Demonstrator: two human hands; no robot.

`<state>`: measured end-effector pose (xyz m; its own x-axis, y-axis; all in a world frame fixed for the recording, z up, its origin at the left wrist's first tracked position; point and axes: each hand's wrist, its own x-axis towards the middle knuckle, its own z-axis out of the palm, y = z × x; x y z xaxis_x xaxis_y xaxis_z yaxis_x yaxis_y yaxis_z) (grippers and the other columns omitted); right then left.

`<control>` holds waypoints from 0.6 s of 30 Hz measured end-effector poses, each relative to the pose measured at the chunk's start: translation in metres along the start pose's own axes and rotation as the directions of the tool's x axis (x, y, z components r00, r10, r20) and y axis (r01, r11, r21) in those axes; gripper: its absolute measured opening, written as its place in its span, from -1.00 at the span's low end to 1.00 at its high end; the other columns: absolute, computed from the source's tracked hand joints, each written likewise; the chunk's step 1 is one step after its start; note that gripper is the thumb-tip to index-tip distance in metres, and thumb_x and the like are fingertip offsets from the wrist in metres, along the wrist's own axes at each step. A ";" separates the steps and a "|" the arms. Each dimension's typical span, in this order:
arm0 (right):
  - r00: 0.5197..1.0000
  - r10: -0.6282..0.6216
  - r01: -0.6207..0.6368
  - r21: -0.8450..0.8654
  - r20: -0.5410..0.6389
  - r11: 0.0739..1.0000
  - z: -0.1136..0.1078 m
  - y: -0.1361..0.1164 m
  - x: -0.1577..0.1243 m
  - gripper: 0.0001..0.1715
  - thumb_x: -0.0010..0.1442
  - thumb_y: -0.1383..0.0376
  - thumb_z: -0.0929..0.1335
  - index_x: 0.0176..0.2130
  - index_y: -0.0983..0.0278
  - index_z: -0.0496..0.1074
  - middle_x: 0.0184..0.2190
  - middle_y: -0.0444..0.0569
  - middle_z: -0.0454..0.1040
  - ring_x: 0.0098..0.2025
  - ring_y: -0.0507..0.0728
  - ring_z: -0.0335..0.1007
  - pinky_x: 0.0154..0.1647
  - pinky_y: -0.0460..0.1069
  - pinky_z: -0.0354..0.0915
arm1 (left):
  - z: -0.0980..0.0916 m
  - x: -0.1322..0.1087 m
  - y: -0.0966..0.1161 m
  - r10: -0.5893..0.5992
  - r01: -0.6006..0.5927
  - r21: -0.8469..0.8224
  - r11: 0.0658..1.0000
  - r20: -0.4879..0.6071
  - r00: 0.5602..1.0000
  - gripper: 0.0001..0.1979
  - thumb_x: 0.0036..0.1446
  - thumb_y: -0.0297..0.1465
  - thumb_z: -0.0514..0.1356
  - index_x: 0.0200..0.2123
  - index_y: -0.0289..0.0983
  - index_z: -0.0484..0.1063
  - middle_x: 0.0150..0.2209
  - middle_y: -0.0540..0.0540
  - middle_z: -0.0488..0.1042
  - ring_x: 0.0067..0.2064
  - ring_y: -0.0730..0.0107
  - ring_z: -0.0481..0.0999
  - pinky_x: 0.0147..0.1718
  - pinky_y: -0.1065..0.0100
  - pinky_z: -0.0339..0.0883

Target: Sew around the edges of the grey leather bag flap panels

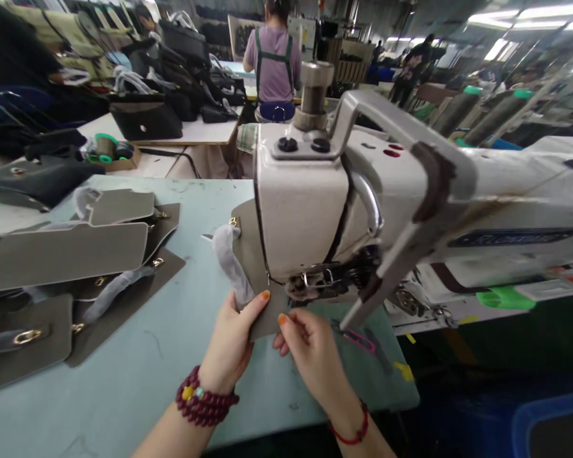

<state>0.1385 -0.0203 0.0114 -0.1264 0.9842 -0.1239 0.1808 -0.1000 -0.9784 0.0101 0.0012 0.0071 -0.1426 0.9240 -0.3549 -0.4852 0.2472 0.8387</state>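
A grey bag panel (266, 321) lies partly under the head of a white sewing machine (300, 210). My left hand (232, 340) grips its near left edge, thumb on top. A handle wrapped in white film (229, 261) is joined to the panel by gold hardware (233, 222) and runs down to my left hand. My right hand (318, 350) is at the panel's near right edge, just below the presser foot area, thumb and fingers drawn together. Whatever those fingers pinch is too small or hidden to make out. The needle is hidden behind the machine parts.
Several similar grey panels (67, 254) with wrapped handles overlap on the left of the pale table (191, 381). Pink-handled snips (360, 340) lie right of my right hand. Black bags (146, 116) stand on a table behind. A co-worker (274, 57) sits ahead, back turned.
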 end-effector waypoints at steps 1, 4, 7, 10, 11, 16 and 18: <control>1.000 0.003 -0.003 0.013 -0.017 1.000 -0.001 0.000 0.005 -0.63 0.31 0.20 0.26 -0.49 0.28 0.37 -0.60 -0.11 0.48 -0.58 0.01 0.40 -0.55 -0.17 0.23 | 0.003 0.006 0.001 0.007 -0.007 0.008 1.000 0.005 1.000 -0.57 -0.06 -0.32 0.40 -0.12 -0.32 0.41 -0.25 -0.13 0.59 -0.36 0.32 0.54 -0.39 0.37 0.45; 0.997 0.026 -0.023 0.045 -0.068 0.999 -0.002 0.003 0.015 -0.59 0.29 0.20 0.27 -0.55 0.28 0.35 -0.66 -0.13 0.45 -0.65 -0.02 0.35 -0.60 -0.18 0.21 | 0.008 0.022 0.004 0.048 -0.049 0.058 0.997 0.020 0.999 -0.59 -0.10 -0.37 0.39 -0.14 -0.33 0.43 -0.28 -0.11 0.59 -0.35 0.31 0.53 -0.37 0.38 0.42; 0.994 0.055 -0.049 0.058 -0.095 0.997 0.001 0.005 0.019 -0.56 0.27 0.21 0.28 -0.61 0.27 0.34 -0.72 -0.16 0.41 -0.69 -0.04 0.32 -0.62 -0.19 0.21 | 0.010 0.032 0.005 0.096 -0.101 0.098 0.990 0.060 0.994 -0.64 -0.13 -0.42 0.38 -0.20 -0.33 0.44 -0.31 -0.09 0.58 -0.33 0.32 0.52 -0.34 0.37 0.40; 0.989 0.039 -0.031 0.057 -0.145 0.998 0.003 0.008 0.021 -0.52 0.29 0.19 0.28 -0.62 0.27 0.34 -0.73 -0.16 0.40 -0.70 -0.04 0.32 -0.60 -0.18 0.24 | 0.015 0.035 0.008 0.117 -0.127 0.090 0.988 0.110 0.987 -0.64 -0.14 -0.38 0.38 -0.22 -0.28 0.43 -0.28 -0.11 0.58 -0.30 0.26 0.53 -0.30 0.31 0.40; 0.987 0.029 -0.021 0.053 -0.161 0.998 0.003 0.009 0.021 -0.52 0.29 0.18 0.28 -0.62 0.27 0.34 -0.73 -0.15 0.41 -0.70 -0.04 0.33 -0.60 -0.18 0.24 | 0.017 0.035 0.010 0.119 -0.129 0.089 0.988 0.114 0.986 -0.65 -0.15 -0.37 0.38 -0.23 -0.26 0.44 -0.28 -0.11 0.58 -0.31 0.24 0.53 -0.31 0.29 0.40; 0.986 0.019 -0.009 0.058 -0.166 0.998 0.002 0.012 0.019 -0.54 0.27 0.20 0.29 -0.63 0.27 0.34 -0.73 -0.16 0.41 -0.72 -0.04 0.32 -0.64 -0.19 0.21 | 0.023 0.030 0.015 0.145 -0.152 0.137 0.979 0.059 0.988 -0.71 -0.21 -0.40 0.38 -0.33 -0.24 0.48 -0.33 -0.12 0.57 -0.32 0.23 0.49 -0.32 0.28 0.39; 0.986 0.023 -0.011 0.072 -0.166 0.997 0.002 0.013 0.019 -0.54 0.27 0.19 0.29 -0.61 0.27 0.34 -0.73 -0.16 0.42 -0.72 -0.04 0.33 -0.65 -0.20 0.21 | 0.021 0.031 0.013 0.154 -0.162 0.159 0.974 0.065 0.986 -0.71 -0.17 -0.39 0.38 -0.30 -0.26 0.48 -0.31 -0.09 0.56 -0.30 0.27 0.49 -0.29 0.32 0.38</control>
<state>0.1369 -0.0032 -0.0044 0.0418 0.9922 -0.1175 0.1119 -0.1215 -0.9863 0.0177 0.0393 0.0159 -0.1593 0.9679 -0.1942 -0.3118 0.1373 0.9402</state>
